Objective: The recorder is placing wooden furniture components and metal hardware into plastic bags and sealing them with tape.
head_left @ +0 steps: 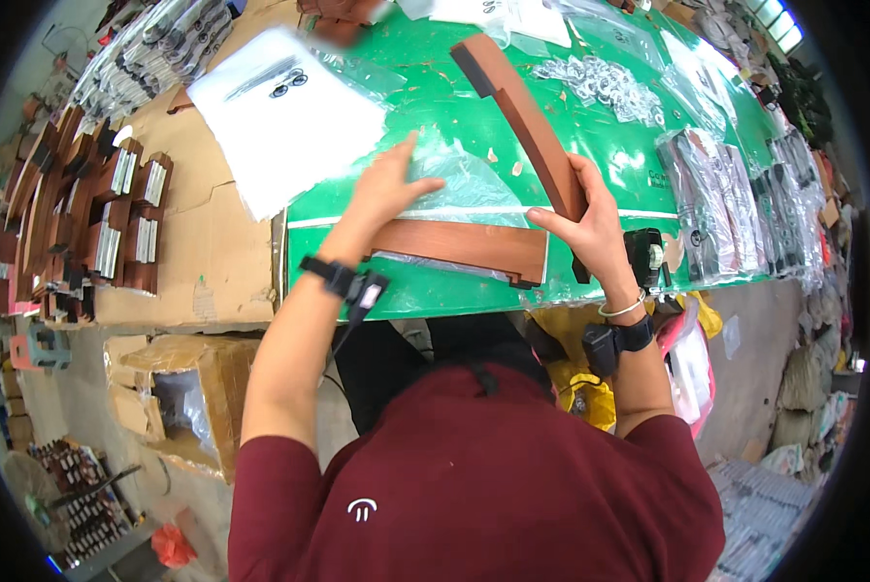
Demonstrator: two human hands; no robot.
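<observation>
Held bar (527, 126) points to 11 o'clock

Right hand (598, 225) grasps its near end; left hand (388, 189) is empty, fingers spread. The second bar (464, 247) lies on the bench (614, 160) at the left hand's 4 o'clock, long axis roughly 9 to 3.

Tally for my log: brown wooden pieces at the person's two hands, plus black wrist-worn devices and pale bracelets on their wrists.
Brown wooden pieces: 2
Black wrist-worn devices: 2
Pale bracelet: 1
Total: 5
</observation>
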